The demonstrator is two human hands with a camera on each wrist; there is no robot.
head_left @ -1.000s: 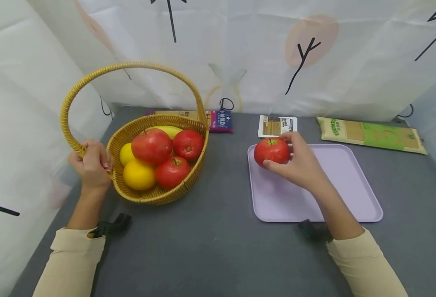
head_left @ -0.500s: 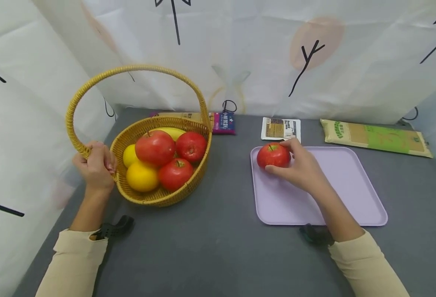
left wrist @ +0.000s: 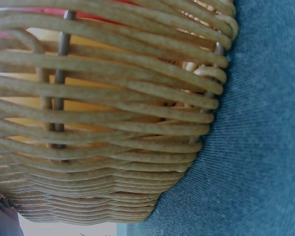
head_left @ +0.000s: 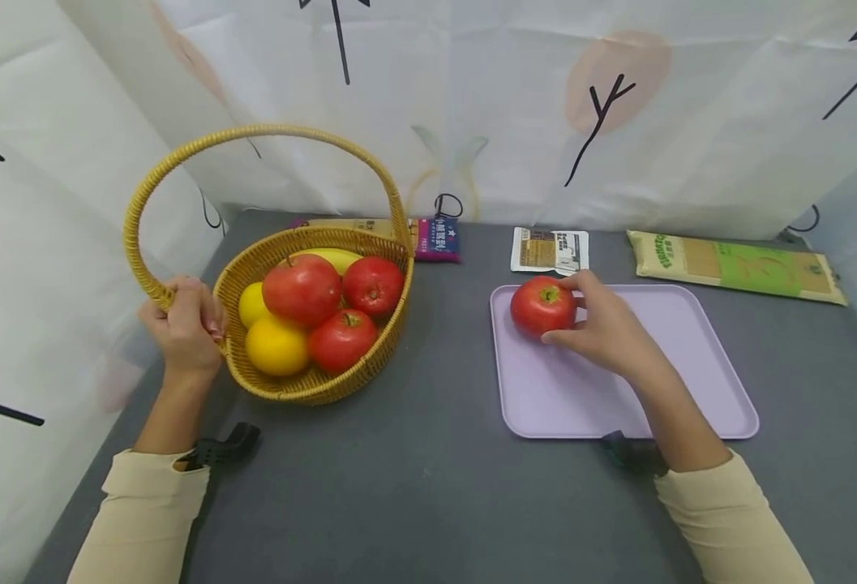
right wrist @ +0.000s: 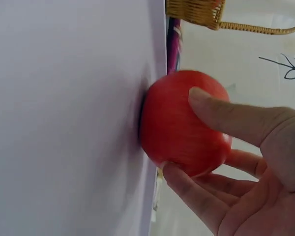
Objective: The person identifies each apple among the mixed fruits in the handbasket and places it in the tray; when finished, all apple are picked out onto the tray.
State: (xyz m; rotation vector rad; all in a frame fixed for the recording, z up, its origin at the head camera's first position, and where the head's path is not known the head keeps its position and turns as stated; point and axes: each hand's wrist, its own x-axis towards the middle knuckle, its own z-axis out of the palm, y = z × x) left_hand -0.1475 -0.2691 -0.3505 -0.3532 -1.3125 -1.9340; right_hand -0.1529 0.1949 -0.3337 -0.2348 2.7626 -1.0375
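Red apple (head_left: 542, 307) — pinched within the right grip (head_left: 606, 331).

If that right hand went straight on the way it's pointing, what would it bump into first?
The red apple, which the right hand is holding. Beyond it, the far-left rim of the lilac tray seems next, though the hand might clear it; height is hard to judge.
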